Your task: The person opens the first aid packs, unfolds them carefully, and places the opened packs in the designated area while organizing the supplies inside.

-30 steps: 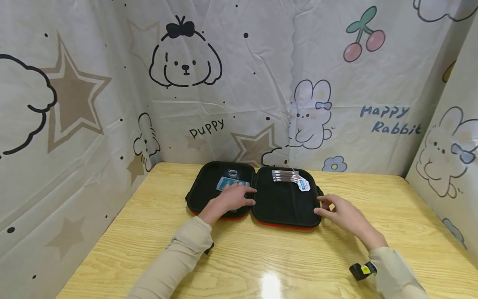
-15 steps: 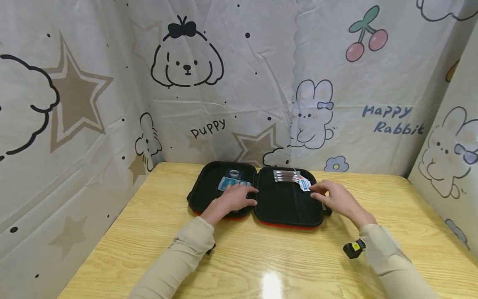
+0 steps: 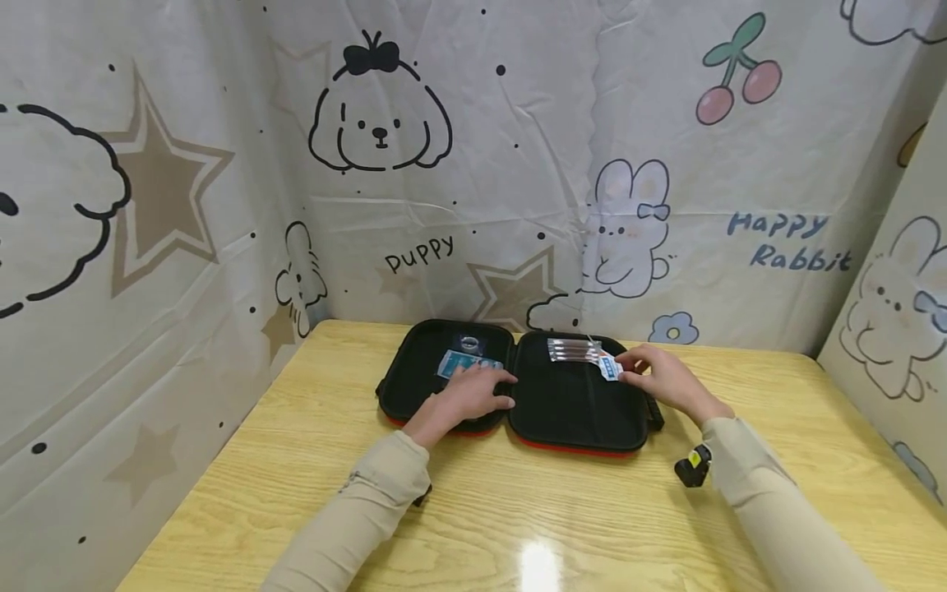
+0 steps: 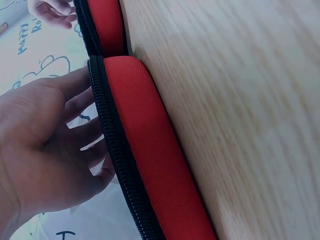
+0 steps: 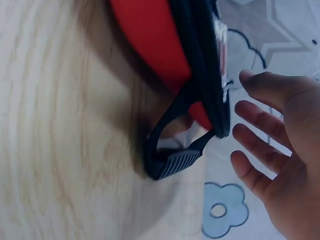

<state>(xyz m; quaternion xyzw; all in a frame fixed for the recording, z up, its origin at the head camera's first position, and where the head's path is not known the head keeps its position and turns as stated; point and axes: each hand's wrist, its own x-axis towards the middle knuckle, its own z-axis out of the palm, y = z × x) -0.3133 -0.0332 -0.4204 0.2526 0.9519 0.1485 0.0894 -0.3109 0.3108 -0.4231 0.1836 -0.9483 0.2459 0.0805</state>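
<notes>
A black-lined case with a red shell lies unfolded flat on the table. My left hand (image 3: 468,395) reaches over its left half (image 3: 403,395), fingers loosely bent above a light-blue packet (image 3: 448,363) partly hidden beneath them. Behind that packet lies a small clear bag (image 3: 469,344) with a round item. The right half (image 3: 577,411) bears a row of slim clear-wrapped sticks (image 3: 570,351) with brown middles. Beside them sits a small white-and-blue packet (image 3: 610,367). At its edge are the fingertips of my right hand (image 3: 666,378); in the right wrist view the fingers (image 5: 260,120) look spread, holding nothing.
A black carrying handle (image 5: 172,162) sticks out from the case's right side. The zipper edge (image 4: 117,145) and red shell (image 4: 145,130) stand above the wooden table (image 3: 473,510). A printed cloth (image 3: 510,164) hangs right behind the case.
My right hand has moved from the case's right edge up and left to the white-and-blue packet. The left hand stays over the left half. The whole head view has shifted slightly.
</notes>
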